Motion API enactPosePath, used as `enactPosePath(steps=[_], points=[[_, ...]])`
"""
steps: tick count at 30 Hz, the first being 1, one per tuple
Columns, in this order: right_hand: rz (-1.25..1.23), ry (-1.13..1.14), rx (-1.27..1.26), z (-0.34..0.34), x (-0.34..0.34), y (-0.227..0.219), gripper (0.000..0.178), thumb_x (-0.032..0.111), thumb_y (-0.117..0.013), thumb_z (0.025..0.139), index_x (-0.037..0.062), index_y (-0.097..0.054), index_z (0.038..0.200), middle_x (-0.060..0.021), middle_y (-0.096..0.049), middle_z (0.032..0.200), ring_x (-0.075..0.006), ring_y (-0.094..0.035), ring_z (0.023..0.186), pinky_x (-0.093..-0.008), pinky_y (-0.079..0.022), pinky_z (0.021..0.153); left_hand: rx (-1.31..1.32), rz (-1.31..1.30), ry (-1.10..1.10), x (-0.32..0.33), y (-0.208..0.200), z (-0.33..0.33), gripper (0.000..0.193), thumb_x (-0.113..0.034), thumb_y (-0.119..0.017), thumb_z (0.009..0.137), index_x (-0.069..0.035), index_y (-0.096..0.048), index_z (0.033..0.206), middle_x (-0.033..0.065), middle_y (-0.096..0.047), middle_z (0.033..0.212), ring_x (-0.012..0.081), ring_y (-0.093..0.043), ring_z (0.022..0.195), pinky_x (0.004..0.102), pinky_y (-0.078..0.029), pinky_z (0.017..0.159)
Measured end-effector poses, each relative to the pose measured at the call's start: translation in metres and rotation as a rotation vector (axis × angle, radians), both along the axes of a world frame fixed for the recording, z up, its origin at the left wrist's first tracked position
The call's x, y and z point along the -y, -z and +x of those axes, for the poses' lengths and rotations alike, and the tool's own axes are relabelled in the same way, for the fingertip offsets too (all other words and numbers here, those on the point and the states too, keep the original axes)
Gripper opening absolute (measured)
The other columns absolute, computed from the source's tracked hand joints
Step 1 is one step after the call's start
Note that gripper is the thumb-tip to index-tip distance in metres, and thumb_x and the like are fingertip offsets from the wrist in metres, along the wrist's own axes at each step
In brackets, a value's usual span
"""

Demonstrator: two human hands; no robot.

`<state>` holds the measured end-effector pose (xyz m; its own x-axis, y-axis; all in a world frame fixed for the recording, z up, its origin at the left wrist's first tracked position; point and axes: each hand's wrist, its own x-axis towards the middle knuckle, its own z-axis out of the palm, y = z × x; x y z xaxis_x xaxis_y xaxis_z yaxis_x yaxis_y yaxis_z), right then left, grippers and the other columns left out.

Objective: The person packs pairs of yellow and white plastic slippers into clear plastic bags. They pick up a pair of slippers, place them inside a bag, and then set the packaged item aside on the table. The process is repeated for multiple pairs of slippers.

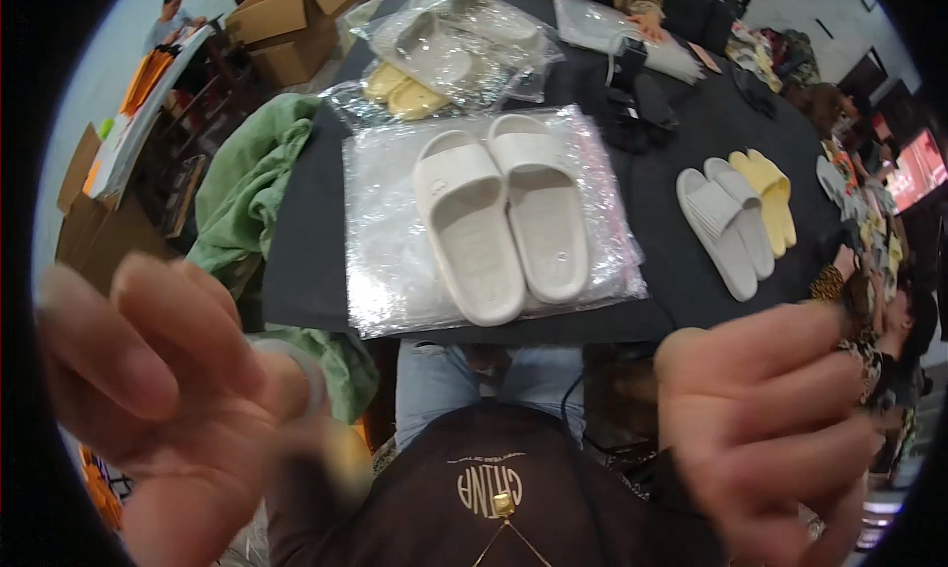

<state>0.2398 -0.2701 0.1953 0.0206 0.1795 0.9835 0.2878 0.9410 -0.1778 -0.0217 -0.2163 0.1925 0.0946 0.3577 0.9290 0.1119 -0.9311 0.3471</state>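
A pair of off-white slide slippers (472, 241) lies side by side on a stack of clear plastic bags (380, 261) at the table's near edge. Both of my hands are raised close to the camera, in front of the table and apart from the slippers. My left hand (188, 389) has loosely curled fingers, spread from one another, with nothing seen between them; a ring shows on it, and motion blurs part of it. Balled into a fist, my right hand (770, 419) shows nothing sticking out of it; its palm side is hidden.
Bagged grey slippers (444, 43) and yellow slippers (405, 91) lie at the back of the black table (662, 295). Smaller grey slides (721, 226) and yellow slides (770, 197) rest at the right. Green cloth (252, 182) hangs at left. Another person's hand (647, 24) touches plastic bags across the table.
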Motion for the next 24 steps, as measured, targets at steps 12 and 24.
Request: enactPosePath(steps=[12, 24], points=[[0.005, -0.459, 0.243, -0.089, -0.008, 0.029, 0.013, 0.028, -0.045, 0.093, 0.0238, -0.045, 0.105, 0.0038, -0.053, 0.07, -0.011, -0.049, 0.058, -0.0275, -0.04, 0.053, 0.299, -0.248, -0.468, -0.043, 0.081, -0.086, 0.023, -0.025, -0.059, 0.089, -0.003, -0.057, 0.093, 0.0046, -0.049, 0.07, 0.0152, -0.048, 0.061, 0.0268, -0.034, 0.051], [0.169, -0.807, 0.255, -0.161, -0.004, 0.003, 0.043, 0.028, -0.045, 0.093, 0.0268, -0.037, 0.135, -0.0021, -0.058, 0.075, -0.0121, -0.054, 0.056, -0.0257, -0.044, 0.045, 0.194, -0.502, -0.428, -0.057, 0.141, -0.062, 0.025, -0.026, -0.054, 0.091, -0.002, -0.054, 0.097, 0.0087, -0.05, 0.078, 0.0194, -0.049, 0.069, 0.0306, -0.039, 0.057]])
